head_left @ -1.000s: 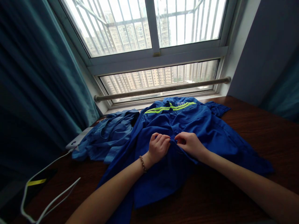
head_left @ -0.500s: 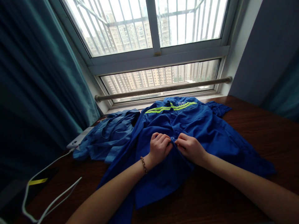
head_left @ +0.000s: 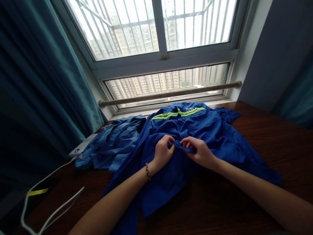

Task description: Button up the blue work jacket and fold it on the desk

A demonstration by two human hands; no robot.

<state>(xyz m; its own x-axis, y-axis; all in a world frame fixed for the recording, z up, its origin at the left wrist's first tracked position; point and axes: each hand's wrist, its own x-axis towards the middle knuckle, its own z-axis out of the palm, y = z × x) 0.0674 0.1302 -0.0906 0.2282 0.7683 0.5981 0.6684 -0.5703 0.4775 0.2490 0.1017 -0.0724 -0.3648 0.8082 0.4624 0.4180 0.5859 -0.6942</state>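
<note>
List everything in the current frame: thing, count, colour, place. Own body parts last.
Table: 1, dark brown, beneath the clothes
Blue shirt: 1, blue with yellow-green stripes, centre
Second garment: 1, lighter blue, left of the shirt
Device: 1, white, far left of the table
Cable: white, lower left, count unclear
Strip: 1, yellow, lower left
Curtains: 2, blue-green, both sides
Window: 1, grey-framed, back
Rail: 1, greyish, across lower window
Buildings: several, beige, outside
Bracelet: 1, brown, left wrist
Left hand, right hand: 2, bare, pinching shirt cloth
</note>
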